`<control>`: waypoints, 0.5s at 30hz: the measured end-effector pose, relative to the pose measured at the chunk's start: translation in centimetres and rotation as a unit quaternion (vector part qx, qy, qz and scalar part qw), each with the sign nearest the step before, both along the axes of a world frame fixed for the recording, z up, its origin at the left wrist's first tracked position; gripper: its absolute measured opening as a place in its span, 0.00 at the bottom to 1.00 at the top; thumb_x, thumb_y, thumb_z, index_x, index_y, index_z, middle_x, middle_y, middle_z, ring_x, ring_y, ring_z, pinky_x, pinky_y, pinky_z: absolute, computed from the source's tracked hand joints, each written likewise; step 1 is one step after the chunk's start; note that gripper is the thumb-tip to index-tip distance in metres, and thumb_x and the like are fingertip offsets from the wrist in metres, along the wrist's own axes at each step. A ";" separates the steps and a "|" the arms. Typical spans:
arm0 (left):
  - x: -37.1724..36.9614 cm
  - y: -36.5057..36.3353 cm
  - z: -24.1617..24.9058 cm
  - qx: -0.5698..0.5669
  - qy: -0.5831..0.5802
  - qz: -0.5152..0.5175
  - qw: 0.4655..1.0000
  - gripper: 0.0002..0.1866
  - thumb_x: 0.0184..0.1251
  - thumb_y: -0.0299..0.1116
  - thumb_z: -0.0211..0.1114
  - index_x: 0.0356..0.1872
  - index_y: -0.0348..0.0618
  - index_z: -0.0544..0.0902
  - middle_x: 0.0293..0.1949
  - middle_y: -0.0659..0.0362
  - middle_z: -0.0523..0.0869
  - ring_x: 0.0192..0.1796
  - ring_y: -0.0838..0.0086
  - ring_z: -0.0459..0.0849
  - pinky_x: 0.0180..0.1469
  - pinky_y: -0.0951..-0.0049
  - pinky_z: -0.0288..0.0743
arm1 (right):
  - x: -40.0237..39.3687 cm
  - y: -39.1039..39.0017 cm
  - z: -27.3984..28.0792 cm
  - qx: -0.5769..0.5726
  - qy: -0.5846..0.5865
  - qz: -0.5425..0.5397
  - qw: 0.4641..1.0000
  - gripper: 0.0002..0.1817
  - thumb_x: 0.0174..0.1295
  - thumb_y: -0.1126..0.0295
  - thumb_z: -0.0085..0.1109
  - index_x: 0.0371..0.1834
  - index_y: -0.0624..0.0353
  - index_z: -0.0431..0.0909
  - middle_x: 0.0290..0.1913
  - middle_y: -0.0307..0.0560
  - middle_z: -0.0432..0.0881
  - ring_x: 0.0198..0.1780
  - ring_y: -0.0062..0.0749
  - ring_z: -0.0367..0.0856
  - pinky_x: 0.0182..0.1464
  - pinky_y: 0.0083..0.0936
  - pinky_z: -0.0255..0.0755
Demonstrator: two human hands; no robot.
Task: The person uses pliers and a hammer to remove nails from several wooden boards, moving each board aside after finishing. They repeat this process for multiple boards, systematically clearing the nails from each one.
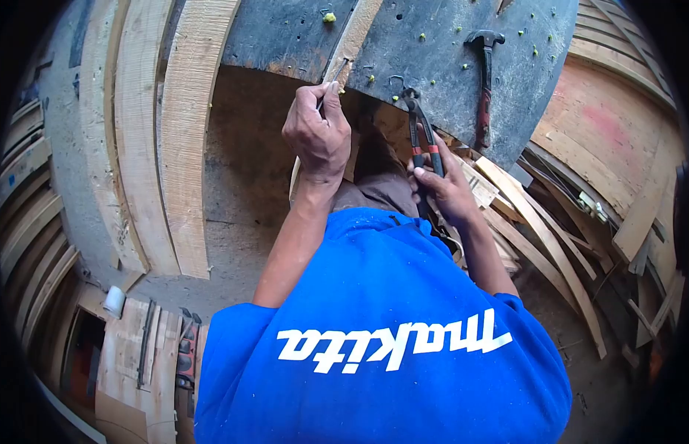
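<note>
My left hand [316,133] is closed around a narrow wooden strip [353,37], thumb and fingertips pinched together on it. The strip lies across the edge of the dark worktop and runs on below the hand. A small dark metal piece, perhaps a nail, shows on the strip just beyond the fingertips; my fingers partly hide it. My right hand [448,189] grips pincers [418,133] by their black and red handles, jaws toward the worktop edge. A claw hammer [485,89] with a dark and red handle rests on the worktop, right of the pincers.
Yellowish crumbs and bent metal bits are scattered on the dark worktop [448,55]. Long boards [196,111] stand at the left. Curved wood offcuts [537,222] pile up at the right, beside a plywood sheet [596,118]. A white roll [114,301] sits at the lower left.
</note>
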State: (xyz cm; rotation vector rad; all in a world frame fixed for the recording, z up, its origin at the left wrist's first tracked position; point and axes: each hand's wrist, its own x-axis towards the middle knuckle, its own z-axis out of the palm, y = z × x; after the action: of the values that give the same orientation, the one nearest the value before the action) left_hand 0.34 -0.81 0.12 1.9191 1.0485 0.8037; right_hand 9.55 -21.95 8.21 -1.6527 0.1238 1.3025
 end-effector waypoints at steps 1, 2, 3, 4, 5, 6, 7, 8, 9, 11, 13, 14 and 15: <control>0.1 0.1 0.3 -0.013 0.001 -0.002 1.000 0.10 0.77 0.34 0.69 0.38 0.38 0.82 0.32 0.51 0.89 0.33 0.57 0.90 0.35 0.59 0.80 | 0.5 -0.4 -0.2 -0.029 -0.052 0.062 0.996 0.42 0.67 0.79 0.61 0.86 0.46 0.60 0.48 0.42 0.81 0.37 0.23 0.80 0.42 0.27 0.80; 0.2 0.1 0.6 -0.007 0.000 -0.005 1.000 0.10 0.77 0.34 0.69 0.38 0.38 0.82 0.32 0.51 0.89 0.33 0.57 0.90 0.35 0.59 0.80 | 0.8 -0.6 -0.4 -0.024 -0.053 0.058 0.997 0.42 0.67 0.79 0.61 0.86 0.46 0.60 0.48 0.42 0.81 0.37 0.23 0.80 0.42 0.27 0.80; 0.2 0.3 1.2 0.008 0.025 -0.011 1.000 0.09 0.76 0.34 0.69 0.38 0.38 0.82 0.32 0.50 0.89 0.33 0.54 0.90 0.35 0.57 0.79 | 1.0 -0.7 -0.8 -0.055 -0.217 0.142 0.964 0.43 0.66 0.80 0.61 0.86 0.45 0.61 0.48 0.46 0.80 0.39 0.31 0.81 0.45 0.32 0.79; 0.2 0.5 1.9 0.024 0.050 -0.017 0.998 0.09 0.76 0.33 0.69 0.38 0.38 0.82 0.32 0.49 0.89 0.33 0.51 0.89 0.36 0.55 0.79 | 1.2 -0.9 -1.1 -0.085 -0.373 0.221 0.897 0.44 0.65 0.82 0.60 0.86 0.43 0.61 0.47 0.50 0.80 0.42 0.39 0.81 0.49 0.36 0.78; 0.1 0.8 2.4 0.030 0.051 -0.018 0.998 0.09 0.76 0.33 0.69 0.38 0.38 0.82 0.32 0.49 0.89 0.33 0.51 0.89 0.36 0.55 0.79 | 1.3 -0.8 -1.5 -0.112 -0.516 0.290 0.798 0.44 0.64 0.83 0.60 0.85 0.41 0.62 0.47 0.54 0.79 0.44 0.47 0.82 0.52 0.41 0.78; 0.4 1.0 3.0 0.025 0.094 -0.030 0.995 0.09 0.75 0.33 0.68 0.38 0.39 0.82 0.30 0.48 0.88 0.33 0.49 0.89 0.37 0.53 0.79 | 2.0 -0.7 -1.3 -0.121 -0.478 0.278 0.824 0.44 0.64 0.84 0.59 0.85 0.43 0.63 0.49 0.61 0.76 0.50 0.57 0.80 0.57 0.46 0.75; 0.7 1.2 3.8 0.019 0.136 -0.042 0.990 0.09 0.74 0.34 0.68 0.38 0.39 0.82 0.29 0.47 0.88 0.33 0.47 0.89 0.37 0.51 0.78 | 2.6 -0.9 -1.6 -0.115 -0.481 0.273 0.825 0.44 0.64 0.84 0.59 0.85 0.43 0.63 0.49 0.61 0.76 0.50 0.57 0.80 0.57 0.46 0.75; 0.9 1.3 4.6 0.009 0.170 -0.048 0.984 0.10 0.73 0.35 0.69 0.37 0.38 0.83 0.28 0.45 0.88 0.34 0.47 0.90 0.39 0.50 0.79 | 3.2 -1.2 -2.0 -0.104 -0.478 0.242 0.838 0.43 0.63 0.84 0.58 0.84 0.43 0.65 0.50 0.61 0.76 0.50 0.56 0.80 0.57 0.46 0.75; 1.1 1.5 5.3 0.014 0.172 -0.048 0.984 0.10 0.73 0.35 0.69 0.37 0.38 0.83 0.28 0.45 0.88 0.34 0.47 0.90 0.39 0.50 0.79 | 3.9 -1.5 -2.3 -0.094 -0.474 0.212 0.849 0.43 0.63 0.84 0.58 0.83 0.44 0.66 0.51 0.61 0.76 0.51 0.56 0.80 0.57 0.46 0.76; 1.5 2.6 6.5 0.006 0.214 -0.064 0.975 0.10 0.71 0.34 0.69 0.37 0.37 0.85 0.30 0.43 0.89 0.36 0.46 0.90 0.41 0.50 0.80 | 5.7 -2.0 -2.2 -0.123 -0.475 0.236 0.839 0.41 0.62 0.84 0.58 0.82 0.46 0.68 0.53 0.60 0.75 0.52 0.56 0.80 0.57 0.47 0.76; 2.1 4.6 7.5 0.010 0.234 -0.078 0.969 0.08 0.69 0.33 0.70 0.35 0.37 0.86 0.32 0.38 0.89 0.40 0.41 0.90 0.46 0.45 0.81 | 7.8 -2.5 -2.4 -0.151 -0.518 0.305 0.785 0.41 0.62 0.83 0.59 0.82 0.47 0.69 0.52 0.59 0.75 0.52 0.56 0.80 0.58 0.47 0.76; 2.5 5.7 7.8 0.017 0.246 -0.116 0.962 0.10 0.69 0.34 0.70 0.34 0.36 0.87 0.32 0.38 0.90 0.41 0.41 0.90 0.47 0.46 0.82 | 8.6 -2.6 -2.5 -0.160 -0.521 0.321 0.774 0.41 0.61 0.83 0.59 0.81 0.48 0.69 0.52 0.58 0.75 0.54 0.56 0.79 0.59 0.47 0.76; 2.9 6.5 8.0 0.021 0.261 -0.151 0.953 0.11 0.69 0.35 0.69 0.34 0.36 0.88 0.33 0.37 0.90 0.41 0.40 0.90 0.48 0.47 0.82 | 9.4 -2.9 -3.1 -0.148 -0.519 0.323 0.777 0.41 0.61 0.83 0.59 0.81 0.48 0.69 0.52 0.58 0.75 0.54 0.56 0.79 0.59 0.47 0.76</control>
State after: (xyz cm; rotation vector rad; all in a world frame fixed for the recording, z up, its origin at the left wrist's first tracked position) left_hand 3.24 5.73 8.12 2.3221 0.9982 0.1419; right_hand 18.93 -24.90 5.15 -2.6010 -1.0352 0.6264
